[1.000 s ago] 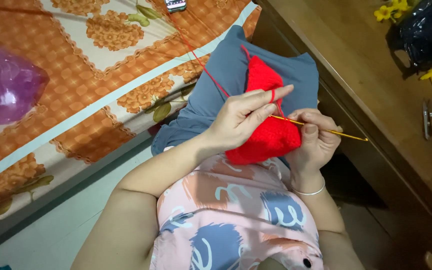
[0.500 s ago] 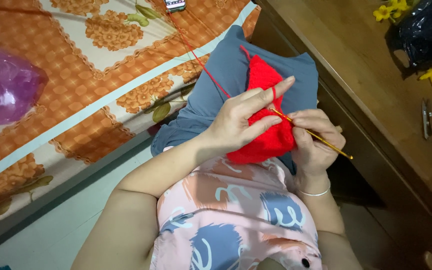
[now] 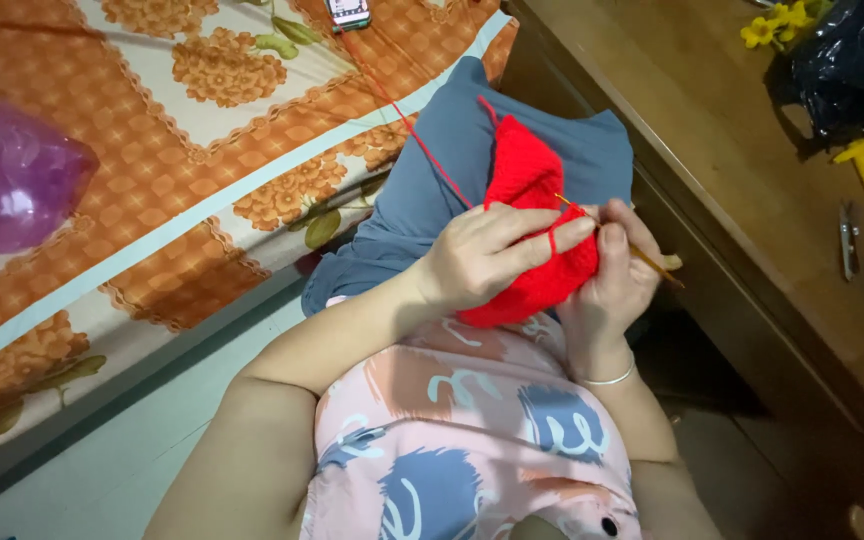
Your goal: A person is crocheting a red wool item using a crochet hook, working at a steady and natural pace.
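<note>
A red crocheted piece (image 3: 529, 180) rests over my lap, above my grey-blue trousers (image 3: 432, 170). My left hand (image 3: 487, 258) grips its near part, with red yarn looped over the forefinger. My right hand (image 3: 620, 272) pinches a thin yellow crochet hook (image 3: 642, 254) whose tip enters the red work next to my left fingertips. A strand of red yarn (image 3: 402, 115) runs from the piece up and left across the bed. A thin bangle circles my right wrist.
A bed with an orange floral sheet (image 3: 182, 140) fills the left side, a purple plastic bag (image 3: 7, 180) lying on it. A small device (image 3: 348, 12) sits at the top. On the right stands a wooden table (image 3: 752, 170) with a black bag (image 3: 857, 70) and yellow bits.
The hook has swung from pointing out to the right to a steeper angle, its tip drawn in against the red piece. My left fingers have shifted over the work.
</note>
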